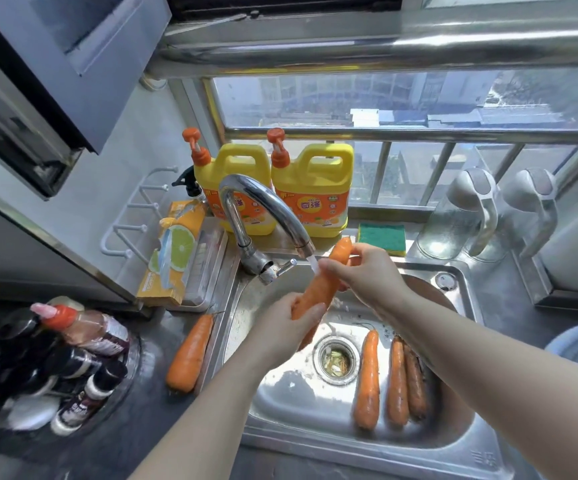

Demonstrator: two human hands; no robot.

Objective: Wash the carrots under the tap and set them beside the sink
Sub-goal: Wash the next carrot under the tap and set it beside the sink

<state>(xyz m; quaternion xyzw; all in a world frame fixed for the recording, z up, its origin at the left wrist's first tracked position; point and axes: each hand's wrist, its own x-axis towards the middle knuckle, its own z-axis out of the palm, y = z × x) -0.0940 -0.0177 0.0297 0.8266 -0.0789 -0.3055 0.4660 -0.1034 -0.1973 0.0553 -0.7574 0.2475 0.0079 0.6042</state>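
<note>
Holds carrot (318,289) slantwise under running tap (273,202), above sink (349,448): left hand (289,329) gripping lower end, right hand (362,271) pinching upper. Second carrot (190,355) beside sink; three carrots (369,379) inside. Risks slipping: wet skin, fall onto drain.

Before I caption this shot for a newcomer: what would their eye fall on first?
First, the carrot under the running tap, gripped by the left hand at its lower end and the right hand near its top. Next, three more carrots lying in the sink right of the drain, and one carrot on the counter left of the sink. Two yellow jugs stand behind the tap.
</note>
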